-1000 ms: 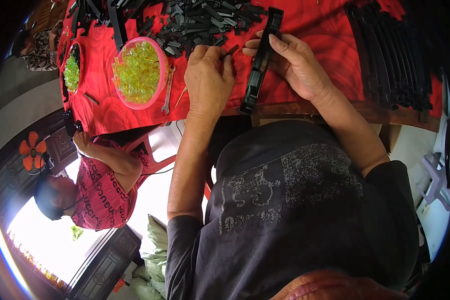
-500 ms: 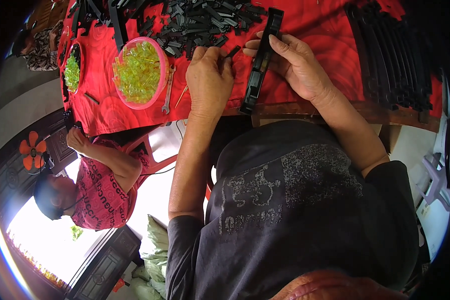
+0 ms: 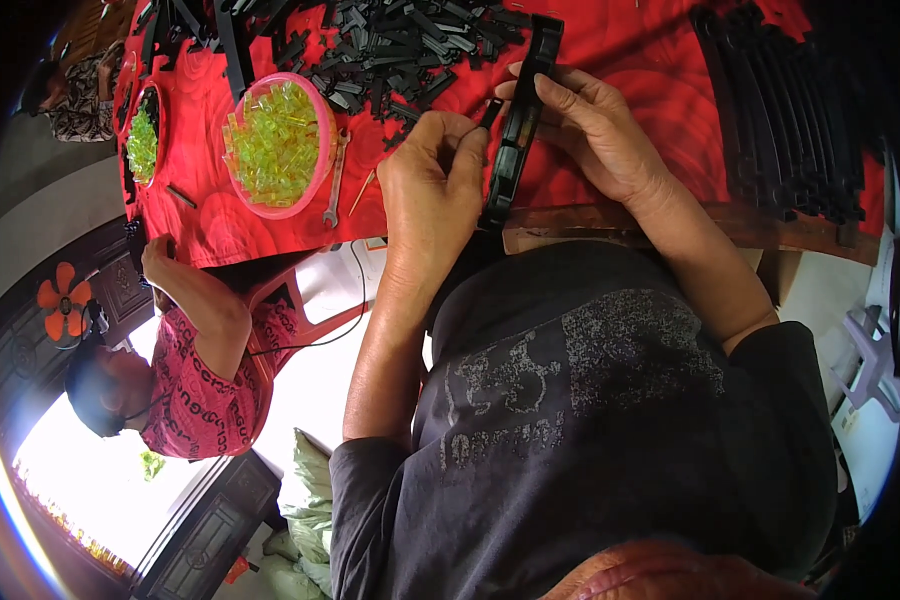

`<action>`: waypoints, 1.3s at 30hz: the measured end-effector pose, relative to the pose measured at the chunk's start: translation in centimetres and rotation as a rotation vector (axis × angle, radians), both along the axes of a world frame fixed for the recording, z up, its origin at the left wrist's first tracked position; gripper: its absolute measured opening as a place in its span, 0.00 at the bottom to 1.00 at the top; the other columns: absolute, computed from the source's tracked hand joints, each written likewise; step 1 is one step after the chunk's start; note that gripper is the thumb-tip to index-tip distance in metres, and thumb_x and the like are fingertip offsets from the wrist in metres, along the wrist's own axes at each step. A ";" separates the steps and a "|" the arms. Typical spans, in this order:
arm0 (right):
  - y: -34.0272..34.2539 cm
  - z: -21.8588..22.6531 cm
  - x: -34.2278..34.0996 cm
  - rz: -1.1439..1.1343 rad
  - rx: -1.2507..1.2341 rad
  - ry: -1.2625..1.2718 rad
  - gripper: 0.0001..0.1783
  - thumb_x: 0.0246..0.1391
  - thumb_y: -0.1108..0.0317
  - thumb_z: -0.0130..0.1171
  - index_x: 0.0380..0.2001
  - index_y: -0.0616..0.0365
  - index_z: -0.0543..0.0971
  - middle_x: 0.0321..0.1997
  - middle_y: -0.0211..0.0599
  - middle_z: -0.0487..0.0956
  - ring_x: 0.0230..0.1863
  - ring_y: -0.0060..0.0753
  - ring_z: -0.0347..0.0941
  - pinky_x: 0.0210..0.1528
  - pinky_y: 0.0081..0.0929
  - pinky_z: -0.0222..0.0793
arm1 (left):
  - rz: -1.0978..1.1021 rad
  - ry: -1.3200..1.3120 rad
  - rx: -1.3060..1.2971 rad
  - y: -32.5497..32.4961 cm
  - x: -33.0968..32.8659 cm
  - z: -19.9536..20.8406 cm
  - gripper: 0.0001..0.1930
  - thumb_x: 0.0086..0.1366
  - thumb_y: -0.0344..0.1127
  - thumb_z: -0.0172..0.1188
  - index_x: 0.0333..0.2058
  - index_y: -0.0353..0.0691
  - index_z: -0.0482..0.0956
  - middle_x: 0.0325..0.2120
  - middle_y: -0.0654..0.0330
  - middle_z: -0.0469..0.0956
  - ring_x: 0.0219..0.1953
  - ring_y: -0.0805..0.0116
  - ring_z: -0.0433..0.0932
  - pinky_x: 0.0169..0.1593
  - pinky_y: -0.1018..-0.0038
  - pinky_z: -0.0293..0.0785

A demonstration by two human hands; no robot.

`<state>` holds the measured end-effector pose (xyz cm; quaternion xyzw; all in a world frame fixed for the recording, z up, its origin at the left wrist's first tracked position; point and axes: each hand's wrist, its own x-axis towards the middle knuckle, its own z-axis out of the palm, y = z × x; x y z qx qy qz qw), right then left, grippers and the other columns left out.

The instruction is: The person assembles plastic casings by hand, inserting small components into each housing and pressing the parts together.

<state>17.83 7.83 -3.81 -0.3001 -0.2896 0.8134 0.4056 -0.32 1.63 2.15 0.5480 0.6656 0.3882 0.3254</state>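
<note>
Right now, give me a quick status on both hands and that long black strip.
Left hand pinching a small black piece at the long black strip. Right hand steadying the strip. Nothing in the way.

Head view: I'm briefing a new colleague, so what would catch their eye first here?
Probably the bright red table cover, then the pink bowl of yellow-green clear pieces at its left. At centre, the left hand and right hand grip a long black strip below a heap of small black parts.

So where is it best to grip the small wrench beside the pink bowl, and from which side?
Probably the middle of the wrench's thin shank, coming from above with fingers across it. It lies flat on the red cloth, nearly touching the pink bowl on its left, so the right side is freer.
</note>
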 end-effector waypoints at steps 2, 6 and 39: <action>0.0 -0.3 0.1 0.020 0.049 -0.035 0.20 0.69 0.57 0.57 0.57 0.58 0.78 0.54 0.38 0.82 0.59 0.35 0.79 0.64 0.37 0.72 | -0.012 -0.048 -0.045 -0.4 0.1 0.4 0.03 0.66 0.26 0.63 0.34 0.31 0.79 0.19 0.60 0.79 0.22 0.80 0.74 0.26 0.76 0.70; 0.0 -0.2 0.3 0.033 0.097 -0.067 0.20 0.69 0.59 0.57 0.56 0.59 0.78 0.54 0.38 0.83 0.59 0.34 0.79 0.64 0.37 0.72 | -0.008 -0.118 -0.093 -1.0 0.1 0.7 0.02 0.66 0.24 0.62 0.35 0.30 0.80 0.22 0.60 0.81 0.24 0.81 0.74 0.28 0.78 0.70; 0.5 1.0 1.4 0.059 0.128 -0.239 0.20 0.67 0.56 0.59 0.51 0.61 0.79 0.46 0.39 0.85 0.48 0.30 0.83 0.52 0.31 0.80 | -0.124 0.206 -0.085 -3.0 1.7 2.0 0.03 0.63 0.22 0.61 0.36 0.32 0.80 0.24 0.51 0.79 0.28 0.61 0.80 0.33 0.68 0.75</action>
